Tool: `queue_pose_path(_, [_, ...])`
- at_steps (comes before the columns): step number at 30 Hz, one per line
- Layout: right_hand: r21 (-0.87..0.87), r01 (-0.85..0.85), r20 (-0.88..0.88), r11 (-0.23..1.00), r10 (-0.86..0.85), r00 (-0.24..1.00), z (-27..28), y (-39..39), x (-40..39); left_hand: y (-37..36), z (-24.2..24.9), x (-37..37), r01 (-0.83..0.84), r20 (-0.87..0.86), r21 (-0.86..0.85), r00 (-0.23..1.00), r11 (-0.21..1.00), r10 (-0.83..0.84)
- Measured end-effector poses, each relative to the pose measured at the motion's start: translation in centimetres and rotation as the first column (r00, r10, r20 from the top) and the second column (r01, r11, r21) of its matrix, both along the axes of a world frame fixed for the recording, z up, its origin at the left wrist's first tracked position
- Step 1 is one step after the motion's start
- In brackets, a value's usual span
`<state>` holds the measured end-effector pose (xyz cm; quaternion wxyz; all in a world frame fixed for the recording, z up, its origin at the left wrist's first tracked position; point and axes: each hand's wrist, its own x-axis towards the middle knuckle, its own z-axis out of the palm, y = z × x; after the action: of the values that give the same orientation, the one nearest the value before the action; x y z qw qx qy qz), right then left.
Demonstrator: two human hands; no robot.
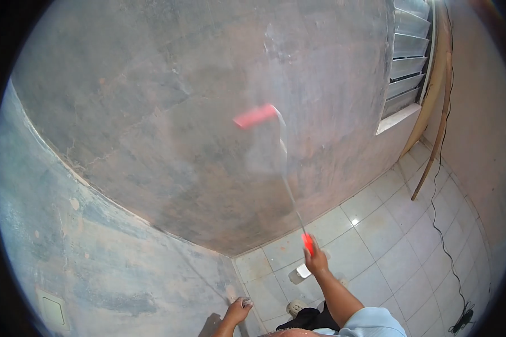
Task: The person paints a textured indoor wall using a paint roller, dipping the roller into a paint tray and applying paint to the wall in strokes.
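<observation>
Roller [255, 116] with a pink cover is up in front of the patchy grey and pinkish wall [219, 185], its cover slanting down to the left and slightly blurred, so whether it touches the surface is hard to tell. From the cover's right end a thin metal rod [290, 194] bends and runs down to an orange-red handle [307, 242]. The right hand [315, 259] is clamped around that handle, fingers wrapped over it, with the forearm reaching up from a light blue sleeve [376, 323]. The left hand [240, 309] is low and well apart from the right, beside the bluish side wall [112, 269]; its fingers are curled in, and whether they grip anything cannot be told. A pale cover plate [53, 310] sits on that side wall at the lower left. Under the right hand, a small white object [303, 271] shows near the wrist, too small to identify. Below it, a light-coloured shoe [296, 307] with holes stands on the tiled floor [371, 241], next to dark clothing [309, 319]. At the upper right, a louvred window [409, 56] has slats at a slant above a pale sill [398, 119]. Right of it, a long wooden strip [433, 151] leans with its lower end on the tiles, and a dark cable [439, 238] trails down to a tangled bundle [462, 319].
</observation>
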<state>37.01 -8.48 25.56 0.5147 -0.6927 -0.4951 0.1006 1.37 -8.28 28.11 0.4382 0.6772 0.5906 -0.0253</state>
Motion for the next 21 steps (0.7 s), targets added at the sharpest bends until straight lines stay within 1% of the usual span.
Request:
queue_pose_path(1, [-0.080, 0.023, -0.030, 0.997, -0.026, 0.999, -3.5, -2.2, 0.1, -0.1, -0.3, -0.3, 0.000, -0.006, -0.014, 1.000, 1.000, -0.001])
queue_pose_path(2, [-0.084, 0.027, -0.039, 0.996, -0.030, 0.999, -2.7, -2.8, -0.3, -0.3, -0.3, -0.6, 0.005, -0.016, -0.017, 1.000, 1.000, -0.005])
queue_pose_path(4, [-0.183, -0.087, -0.220, 0.979, 0.045, 0.975, -0.2, -3.0, -0.4, -0.2, -0.4, -0.6, 0.006, -0.052, -0.069, 0.999, 0.998, -0.009])
queue_pose_path(5, [-0.174, -0.063, -0.175, 0.983, 0.032, 0.984, 2.0, -1.1, -0.1, -1.0, -0.2, -1.1, 0.007, -0.072, -0.078, 0.997, 0.997, -0.012])
queue_pose_path(7, [0.031, -0.053, -0.185, 0.998, 0.058, 0.981, 9.9, 3.5, 0.5, -0.3, -0.3, -0.4, 0.029, -0.059, -0.018, 0.998, 0.999, -0.030])
queue_pose_path(8, [0.053, -0.059, -0.213, 0.997, 0.069, 0.974, 14.2, 5.5, 0.8, -0.3, 0.7, 0.0, 0.033, -0.074, -0.017, 0.997, 0.999, -0.034])
queue_pose_path(9, [0.076, -0.066, -0.236, 0.995, 0.082, 0.968, 17.0, 6.8, 1.5, 0.0, 2.3, 1.2, 0.027, -0.107, -0.034, 0.994, 0.999, -0.030])
queue_pose_path(11, [0.083, -0.061, -0.221, 0.995, 0.078, 0.972, 16.8, 7.1, 2.6, -0.1, 2.9, 1.8, 0.029, -0.152, -0.055, 0.988, 0.998, -0.037])
queue_pose_path(12, [0.092, -0.062, -0.197, 0.994, 0.079, 0.977, 16.4, 7.2, 2.6, -0.2, 2.5, 1.5, 0.051, -0.129, -0.036, 0.990, 0.998, -0.055])
queue_pose_path(13, [-0.005, -0.077, -0.217, 0.997, 0.074, 0.973, 14.0, 6.1, 2.9, 0.6, 2.1, 1.7, 0.077, -0.094, -0.004, 0.993, 0.997, -0.077])
queue_pose_path(14, [-0.106, -0.098, -0.235, 0.990, 0.071, 0.969, 9.6, 3.7, 2.9, 0.8, 2.2, 1.9, 0.086, -0.089, 0.005, 0.992, 0.996, -0.085])
queue_pose_path(15, [-0.134, -0.079, -0.198, 0.988, 0.051, 0.979, 4.0, 1.0, 2.6, 0.5, 2.5, 1.6, 0.083, -0.081, 0.018, 0.993, 0.996, -0.081])
queue_pose_path(16, [-0.161, -0.058, -0.154, 0.985, 0.033, 0.988, -0.3, -1.5, 2.6, 0.4, 2.4, 1.7, 0.080, -0.067, 0.034, 0.995, 0.996, -0.078])
queue_pose_path(17, [-0.185, -0.068, -0.139, 0.980, 0.042, 0.989, -1.4, -3.6, 2.3, 0.3, 2.0, 1.3, 0.074, -0.063, 0.028, 0.995, 0.997, -0.072])
queue_pose_path(18, [-0.217, -0.081, -0.135, 0.973, 0.052, 0.990, -1.7, -5.5, 1.8, -0.5, 1.4, 0.2, 0.079, -0.066, 0.021, 0.995, 0.997, -0.078])
queue_pose_path(19, [-0.212, -0.071, -0.128, 0.975, 0.045, 0.991, -0.6, -4.9, 2.3, -0.4, 0.5, -0.1, 0.092, -0.052, 0.034, 0.995, 0.995, -0.091])
queue_pose_path(21, [-0.043, -0.037, -0.078, 0.998, 0.034, 0.996, 4.7, -1.3, 2.9, -0.5, 0.3, 0.1, 0.108, -0.048, 0.041, 0.993, 0.993, -0.106])
